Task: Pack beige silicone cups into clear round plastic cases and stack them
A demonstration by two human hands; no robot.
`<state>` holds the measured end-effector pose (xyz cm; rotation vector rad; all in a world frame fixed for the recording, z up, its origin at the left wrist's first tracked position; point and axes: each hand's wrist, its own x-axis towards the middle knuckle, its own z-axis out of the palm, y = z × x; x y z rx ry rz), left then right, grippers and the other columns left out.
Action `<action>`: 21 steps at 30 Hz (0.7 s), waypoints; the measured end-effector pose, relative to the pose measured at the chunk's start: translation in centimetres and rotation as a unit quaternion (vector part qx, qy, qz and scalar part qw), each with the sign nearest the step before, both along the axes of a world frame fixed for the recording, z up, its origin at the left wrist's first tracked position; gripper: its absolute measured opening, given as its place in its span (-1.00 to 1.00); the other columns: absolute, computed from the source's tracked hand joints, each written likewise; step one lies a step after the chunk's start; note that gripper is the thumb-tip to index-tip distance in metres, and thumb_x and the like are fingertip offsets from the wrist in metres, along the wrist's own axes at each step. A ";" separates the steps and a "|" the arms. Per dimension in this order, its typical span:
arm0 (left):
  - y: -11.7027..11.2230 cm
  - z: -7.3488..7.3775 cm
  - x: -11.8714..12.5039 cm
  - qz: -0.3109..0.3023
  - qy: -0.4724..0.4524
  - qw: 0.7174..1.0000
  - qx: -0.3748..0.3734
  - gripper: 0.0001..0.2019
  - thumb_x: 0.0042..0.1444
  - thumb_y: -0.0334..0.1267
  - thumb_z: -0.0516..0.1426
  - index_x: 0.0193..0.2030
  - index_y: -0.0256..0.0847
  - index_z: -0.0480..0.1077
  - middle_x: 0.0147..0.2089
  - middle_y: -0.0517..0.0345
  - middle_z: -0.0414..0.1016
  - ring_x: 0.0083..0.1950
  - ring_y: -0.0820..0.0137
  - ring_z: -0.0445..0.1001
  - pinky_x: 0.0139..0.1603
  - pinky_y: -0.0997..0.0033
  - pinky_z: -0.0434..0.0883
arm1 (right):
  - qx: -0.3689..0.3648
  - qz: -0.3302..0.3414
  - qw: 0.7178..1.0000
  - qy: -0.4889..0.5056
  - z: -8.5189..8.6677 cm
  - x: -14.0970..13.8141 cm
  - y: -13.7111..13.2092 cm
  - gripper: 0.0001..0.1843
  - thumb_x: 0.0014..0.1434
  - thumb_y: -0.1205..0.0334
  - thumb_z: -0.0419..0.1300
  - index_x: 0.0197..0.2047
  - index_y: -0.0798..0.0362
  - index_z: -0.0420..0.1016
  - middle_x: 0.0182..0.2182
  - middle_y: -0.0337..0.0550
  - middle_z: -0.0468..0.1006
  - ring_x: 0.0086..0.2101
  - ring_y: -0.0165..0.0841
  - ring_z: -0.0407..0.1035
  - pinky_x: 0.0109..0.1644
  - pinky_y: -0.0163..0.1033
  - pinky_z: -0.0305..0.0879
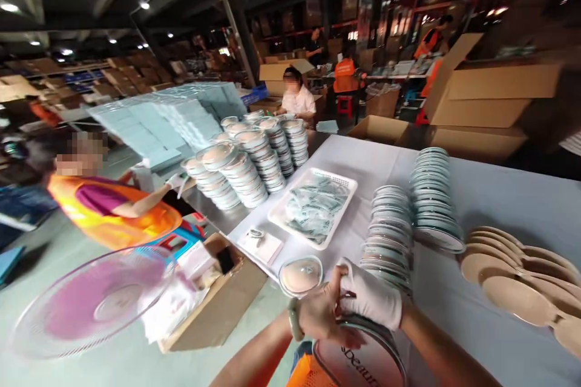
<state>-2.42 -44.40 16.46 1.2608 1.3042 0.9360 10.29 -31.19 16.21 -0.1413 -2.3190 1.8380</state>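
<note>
Close to my body, a round case (358, 363) with dark lettering on its face leans at the table's front edge. My left hand (318, 314), bare with a pale bangle, is closed at the case's upper rim, its blurred fingers over the face. Its thumb touches my right hand (372, 293), which wears a white glove and is curled shut just above the rim. What the gloved fingers pinch is hidden. Left of my hands lies a clear round case (300, 275) with a beige cup-shaped pad inside.
Stacked round cases (390, 224) and a taller stack (436, 193) stand ahead right. Nested beige pads (517, 299) lie far right. A white basket (351, 184) holds clear packets. More filled cases (240, 169) stand left, near a seated co-worker (113, 205). An open carton (227, 308) sits below.
</note>
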 end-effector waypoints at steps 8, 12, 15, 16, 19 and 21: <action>-7.5 -5.6 -6.5 0.227 0.203 0.934 0.187 0.05 0.05 -0.23 0.32 0.60 -0.10 -0.17 0.31 -0.20 0.45 0.23 0.05 0.49 0.25 0.01 0.43 | -0.014 -0.194 0.981 0.001 -4.2 1.6 4.5 -0.23 0.24 -0.44 0.13 0.23 0.01 0.44 0.14 0.15 0.58 0.09 -0.13 0.53 0.10 -0.02 0.56; -7.4 -12.6 -11.2 0.246 0.435 0.830 0.248 -0.38 0.00 -0.31 0.18 0.29 -0.18 0.39 0.07 -0.13 0.57 0.17 -0.03 0.47 0.26 -0.25 0.32 | 0.281 -0.421 0.861 0.053 -11.1 6.0 6.7 -0.64 0.36 -0.05 0.14 -0.02 0.03 0.55 -0.09 0.08 0.68 -0.10 -0.15 0.61 0.04 0.05 0.58; -6.4 -18.3 -13.1 0.192 0.545 0.740 0.343 -0.62 0.09 -0.40 0.10 0.05 -0.15 0.52 -0.04 -0.05 0.63 0.14 0.05 0.49 0.31 -0.23 0.24 | 0.477 -0.486 0.726 0.094 -14.9 9.2 7.0 -0.69 0.36 0.11 0.16 0.05 0.12 0.48 -0.08 0.14 0.64 -0.08 -0.12 0.57 0.01 0.06 0.57; -6.4 -19.8 -13.4 0.179 0.566 0.717 0.367 -0.66 0.13 -0.41 0.08 0.00 -0.13 0.53 -0.04 -0.03 0.64 0.14 0.08 0.49 0.32 -0.19 0.22 | 0.512 -0.479 0.708 0.081 -15.7 10.1 6.8 -0.64 0.32 0.10 0.22 0.08 0.15 0.46 -0.05 0.17 0.61 -0.06 -0.09 0.55 0.00 0.07 0.57; -7.4 -22.8 -14.0 0.167 0.579 0.706 0.373 -0.81 0.21 -0.26 0.16 -0.07 -0.08 0.53 0.03 0.01 0.65 0.21 0.11 0.48 0.39 -0.09 0.20 | 0.545 -0.412 0.729 -0.047 -17.5 12.2 5.9 -0.56 0.14 0.11 0.38 0.04 0.13 0.53 -0.02 0.13 0.58 -0.05 -0.04 0.52 -0.01 0.08 0.55; -8.5 -23.3 -13.8 0.166 0.553 0.731 0.364 -0.75 0.17 -0.11 0.24 -0.03 -0.05 0.53 0.13 -0.03 0.61 0.27 0.04 0.46 0.44 -0.15 0.15 | 0.512 -0.386 0.752 -0.151 -17.9 12.7 5.0 -0.73 0.10 0.19 0.40 -0.13 0.09 0.61 -0.08 0.07 0.59 -0.11 -0.07 0.52 -0.04 0.05 0.53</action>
